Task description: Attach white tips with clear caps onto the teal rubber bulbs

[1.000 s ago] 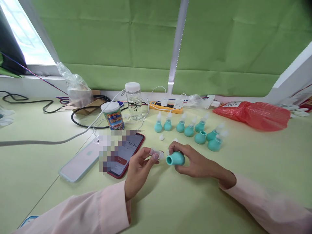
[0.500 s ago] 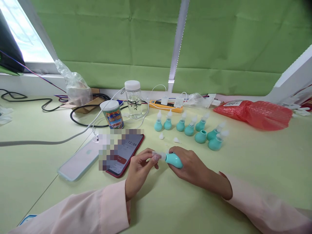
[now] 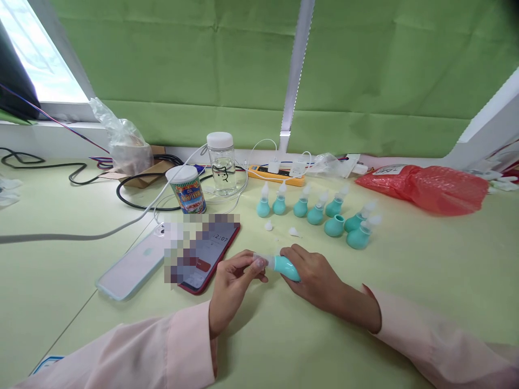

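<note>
My right hand (image 3: 318, 275) is wrapped round a teal rubber bulb (image 3: 287, 268), which lies nearly level and points left. A clear nozzle (image 3: 270, 261) sits at the bulb's mouth, and my left hand (image 3: 235, 283) pinches it between thumb and fingers. Beyond my hands stand several teal bulbs with clear tips, one of them a bulb (image 3: 300, 207) in the middle. Among them is a bulb with an open mouth (image 3: 334, 226) and no tip. Two small white pieces lie nearer to me, one at the left (image 3: 268, 226) and one at the right (image 3: 294, 232).
At the left lie a pale phone (image 3: 132, 265) and a red-cased phone (image 3: 211, 256). Behind them stand a noodle cup (image 3: 188, 190) and a clear bottle (image 3: 223, 167), amid cables. A yellow power strip (image 3: 263, 174) is at the back, a red plastic bag (image 3: 430, 189) at the right.
My right hand and the bulb have shifted very slightly left, and the bulb tilts a little differently. My left hand keeps its pinch on the nozzle.
</note>
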Demonstrator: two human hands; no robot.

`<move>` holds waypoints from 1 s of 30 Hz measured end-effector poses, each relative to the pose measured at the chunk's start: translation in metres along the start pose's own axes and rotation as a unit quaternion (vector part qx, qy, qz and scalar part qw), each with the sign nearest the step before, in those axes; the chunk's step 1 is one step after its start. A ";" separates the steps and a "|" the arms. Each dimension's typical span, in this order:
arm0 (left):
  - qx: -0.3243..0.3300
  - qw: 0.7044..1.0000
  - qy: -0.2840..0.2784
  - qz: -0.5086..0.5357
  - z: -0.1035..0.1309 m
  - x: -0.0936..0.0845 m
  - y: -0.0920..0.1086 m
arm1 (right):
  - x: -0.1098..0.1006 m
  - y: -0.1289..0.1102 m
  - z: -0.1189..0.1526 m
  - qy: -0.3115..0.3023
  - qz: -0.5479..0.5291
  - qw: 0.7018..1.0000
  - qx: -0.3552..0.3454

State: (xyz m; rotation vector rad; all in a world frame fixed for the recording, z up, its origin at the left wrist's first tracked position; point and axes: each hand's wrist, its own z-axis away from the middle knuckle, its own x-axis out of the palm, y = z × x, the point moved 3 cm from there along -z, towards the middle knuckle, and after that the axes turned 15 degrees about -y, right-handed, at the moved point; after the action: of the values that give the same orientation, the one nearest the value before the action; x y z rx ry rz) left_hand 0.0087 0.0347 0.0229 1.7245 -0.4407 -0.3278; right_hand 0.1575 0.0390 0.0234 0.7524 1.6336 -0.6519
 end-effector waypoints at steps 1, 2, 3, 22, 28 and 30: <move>0.000 1.000 -0.003 0.000 0.000 0.000 -0.001 | 0.001 0.000 0.000 -0.006 -0.006 1.000 0.004; 0.002 1.000 -0.009 -0.005 0.000 0.000 -0.001 | 0.002 0.000 -0.001 -0.015 -0.025 1.000 0.009; 0.006 1.000 -0.015 -0.016 0.000 0.001 -0.001 | 0.002 0.000 -0.001 -0.025 -0.058 0.998 0.016; 0.062 0.986 -0.086 -0.131 0.000 0.003 0.005 | 0.010 0.004 -0.004 -0.355 -0.660 0.652 0.112; 0.062 0.984 -0.098 -0.132 0.000 0.004 0.007 | 0.010 0.003 -0.004 -0.394 -0.716 0.569 0.094; 0.059 0.985 -0.096 -0.131 0.001 0.004 0.005 | 0.008 0.003 -0.004 -0.398 -0.723 0.558 0.091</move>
State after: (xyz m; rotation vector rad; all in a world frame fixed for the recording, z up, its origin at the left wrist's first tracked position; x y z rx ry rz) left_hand 0.0116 0.0312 0.0281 1.8776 -0.3780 -0.6745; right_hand 0.1561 0.0449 0.0160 -0.9846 0.9423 -1.9604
